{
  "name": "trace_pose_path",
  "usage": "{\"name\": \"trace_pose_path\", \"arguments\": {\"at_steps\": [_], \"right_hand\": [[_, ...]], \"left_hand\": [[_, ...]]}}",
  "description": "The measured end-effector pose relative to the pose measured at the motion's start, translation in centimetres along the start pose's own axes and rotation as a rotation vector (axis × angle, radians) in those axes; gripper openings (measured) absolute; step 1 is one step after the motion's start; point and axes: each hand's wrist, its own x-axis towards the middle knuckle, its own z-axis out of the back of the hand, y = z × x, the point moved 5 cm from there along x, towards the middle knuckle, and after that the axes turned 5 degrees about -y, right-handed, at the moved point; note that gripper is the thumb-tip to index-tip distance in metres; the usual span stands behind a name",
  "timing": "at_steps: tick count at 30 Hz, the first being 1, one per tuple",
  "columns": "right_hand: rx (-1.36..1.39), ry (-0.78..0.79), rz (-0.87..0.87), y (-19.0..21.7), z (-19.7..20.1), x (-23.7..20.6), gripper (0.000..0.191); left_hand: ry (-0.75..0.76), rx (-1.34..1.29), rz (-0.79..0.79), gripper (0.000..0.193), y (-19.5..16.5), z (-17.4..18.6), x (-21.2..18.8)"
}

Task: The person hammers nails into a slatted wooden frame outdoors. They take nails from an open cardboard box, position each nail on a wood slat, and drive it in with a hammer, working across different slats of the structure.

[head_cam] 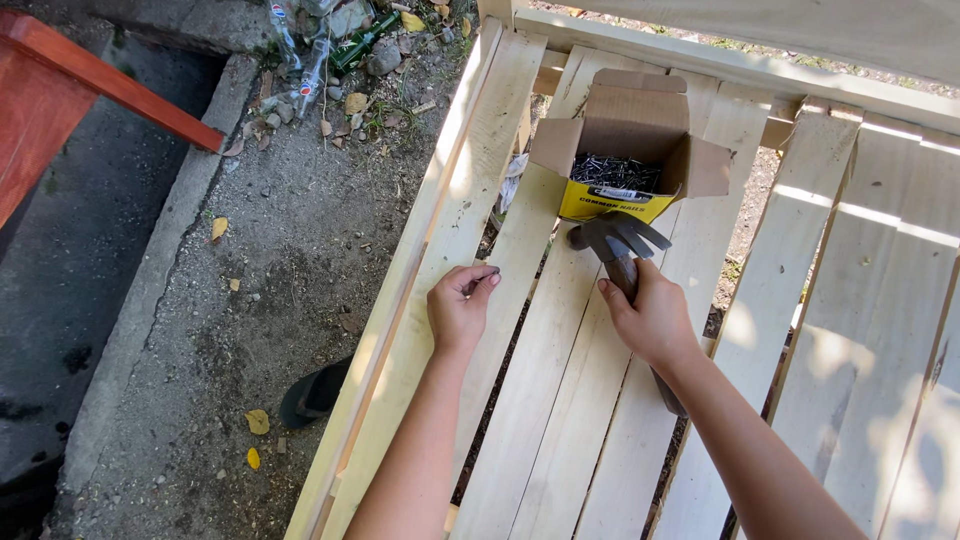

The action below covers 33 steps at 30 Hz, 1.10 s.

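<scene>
My left hand (460,312) pinched a nail (481,281) on the slat (500,400), my right hand (648,318) gripped the hammer (617,240); a glancing blow risked fingers.

A thin dark nail (480,281) lies tilted left of the claw hammer (616,246), whose steel head rests just below the open nail box (628,150).

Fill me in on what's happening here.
A person leans over a frame of pale wooden slats. The left hand pinches a nail against a slat. The right hand grips a hammer by its handle, its head lying just below an open box of nails that sits on the slats.
</scene>
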Motion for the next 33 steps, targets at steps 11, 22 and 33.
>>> {"name": "trace_pose_path", "arguments": {"at_steps": [11,22,33], "right_hand": [[-0.019,0.014,0.015,0.4,0.0,-0.4,0.037],[-0.05,0.05,-0.014,0.8,0.0,-0.4,0.037],[-0.041,0.033,0.011,1.3,0.1,-0.3,0.036]], "left_hand": [[-0.043,0.168,0.008,0.012,0.1,-0.9,-0.3],[-0.05,0.189,0.021,0.011,0.0,-1.1,-0.4],[-0.118,0.335,-0.194,0.006,-1.1,-0.8,-1.0]]}}
